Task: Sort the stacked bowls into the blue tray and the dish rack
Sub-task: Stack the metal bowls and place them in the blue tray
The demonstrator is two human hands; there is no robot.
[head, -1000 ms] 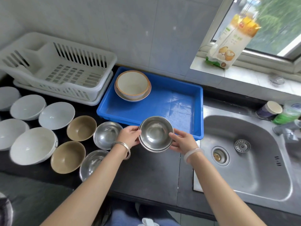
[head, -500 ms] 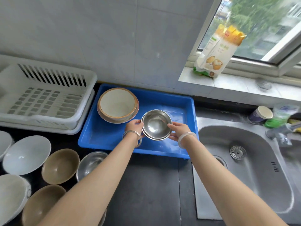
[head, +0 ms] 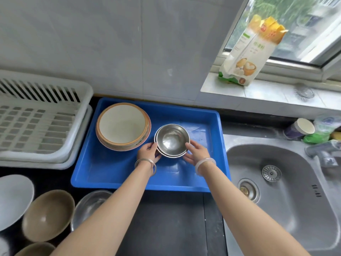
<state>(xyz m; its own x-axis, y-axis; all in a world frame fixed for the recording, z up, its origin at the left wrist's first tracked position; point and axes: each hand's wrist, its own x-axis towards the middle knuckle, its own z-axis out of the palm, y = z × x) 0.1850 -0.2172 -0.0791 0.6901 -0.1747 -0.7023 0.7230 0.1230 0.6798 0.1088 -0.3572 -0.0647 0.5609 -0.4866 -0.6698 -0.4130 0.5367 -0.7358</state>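
Now steel bowls (head: 172, 140) over the blue tray (head: 110, 174)
Gripped at opposite rims, centred between left hand (head: 148, 151) and right hand (head: 196, 153)

I had just one camera, and it sat on the person's head. It looked forward and down at the black counter (head: 166, 228) from close by. The lens was wide, so the wall tiles (head: 110, 43) and the window sill (head: 267, 91) bent near the top. Both arms (head: 114, 209) came in from the bottom edge. The left hand (head: 148, 151) and right hand (head: 196, 153) held the steel bowls (head: 172, 140) right in the middle of the picture, over the blue tray (head: 110, 169). The dish rack (head: 36, 130) ran off the left edge and the sink (head: 295, 209) off the right.
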